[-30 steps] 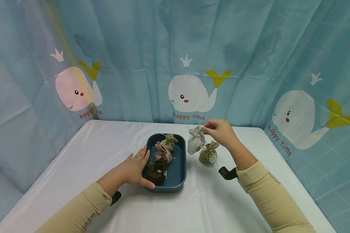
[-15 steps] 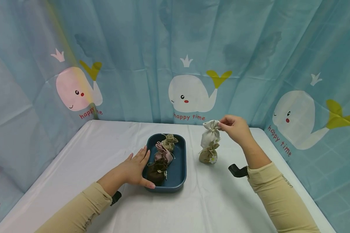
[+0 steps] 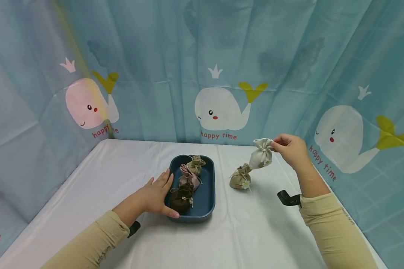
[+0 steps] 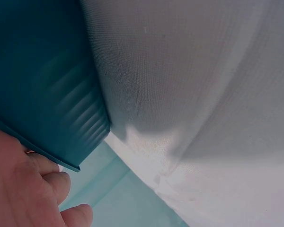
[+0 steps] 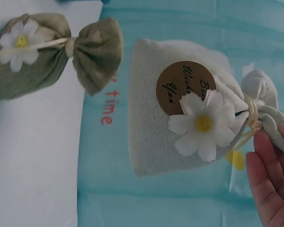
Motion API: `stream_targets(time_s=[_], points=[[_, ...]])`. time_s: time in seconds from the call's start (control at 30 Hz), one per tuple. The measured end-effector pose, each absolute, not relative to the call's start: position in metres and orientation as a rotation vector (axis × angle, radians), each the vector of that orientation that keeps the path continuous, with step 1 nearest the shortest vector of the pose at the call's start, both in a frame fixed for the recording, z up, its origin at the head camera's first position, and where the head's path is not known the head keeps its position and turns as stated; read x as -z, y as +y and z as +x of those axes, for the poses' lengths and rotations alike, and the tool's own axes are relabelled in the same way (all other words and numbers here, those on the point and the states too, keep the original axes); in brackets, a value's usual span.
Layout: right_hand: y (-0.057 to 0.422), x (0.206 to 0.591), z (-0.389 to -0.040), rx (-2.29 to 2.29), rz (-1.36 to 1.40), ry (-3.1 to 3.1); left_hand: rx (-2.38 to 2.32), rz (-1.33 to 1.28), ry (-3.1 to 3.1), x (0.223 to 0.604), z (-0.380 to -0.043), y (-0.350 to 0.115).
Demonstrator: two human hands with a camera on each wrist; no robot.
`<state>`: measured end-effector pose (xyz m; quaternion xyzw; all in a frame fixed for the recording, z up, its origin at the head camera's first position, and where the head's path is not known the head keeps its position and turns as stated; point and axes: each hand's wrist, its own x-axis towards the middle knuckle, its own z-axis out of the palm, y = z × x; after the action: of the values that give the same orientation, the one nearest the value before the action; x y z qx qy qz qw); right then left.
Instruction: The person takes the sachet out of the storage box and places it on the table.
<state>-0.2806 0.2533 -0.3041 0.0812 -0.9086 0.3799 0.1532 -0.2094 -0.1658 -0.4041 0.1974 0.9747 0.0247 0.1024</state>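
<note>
My right hand pinches the tied neck of a white cloth drawstring pouch and holds it above the table. The right wrist view shows a daisy and a round brown label on this white pouch. Below and to its left, an olive pouch with a daisy stands on the cloth. My left hand rests with spread fingers on the left rim of a dark blue tray. Inside the tray a dark brown pouch, a pink pouch and a khaki pouch form a line.
A white cloth covers the table. Blue curtains with printed whales stand behind it and along both sides. The tray's right half shows bare floor beside the pouches.
My right hand has carried the white pouch to the right, from beside the tray, past the olive pouch to its right side. My left hand and the tray have stayed still.
</note>
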Motion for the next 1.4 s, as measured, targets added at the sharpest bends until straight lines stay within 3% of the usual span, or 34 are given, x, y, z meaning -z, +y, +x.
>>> stream_targets(time_s=[0.67,1.4], points=[[0.282,0.334,-0.281,-1.04,0.057,-2.642,-0.072,0.581,2.867,0.402,-0.208,-0.164],[0.274,0.377,-0.29,-1.09,-0.021,-2.712,-0.083,0.585,2.861,0.404,-0.21,-0.166]])
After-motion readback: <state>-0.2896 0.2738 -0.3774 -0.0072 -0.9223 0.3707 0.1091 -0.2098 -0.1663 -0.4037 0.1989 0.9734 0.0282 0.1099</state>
